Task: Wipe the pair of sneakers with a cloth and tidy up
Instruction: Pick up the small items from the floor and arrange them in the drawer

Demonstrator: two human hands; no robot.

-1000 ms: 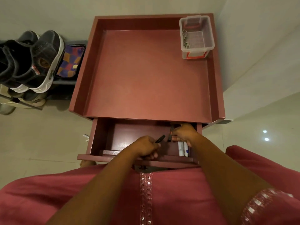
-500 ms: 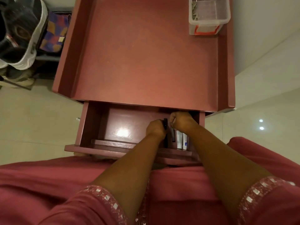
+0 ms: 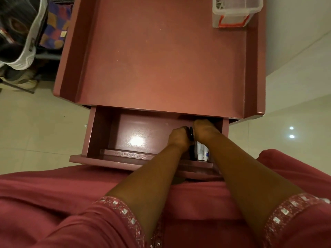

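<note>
Reaching into the open red wooden drawer, both hands are curled together around a slim black object, seemingly clamped by left hand and right hand; black white-soled sneakers are seen far left of the grip.

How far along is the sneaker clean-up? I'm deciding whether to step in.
Looks done: the dark sneaker with the white sole sits on the rack beside the maroon wooden table. In hand: the left hand and right hand hold a small black object inside the open maroon drawer, beside white tubes. Left: closing the drawer. No cloth visible.
</note>
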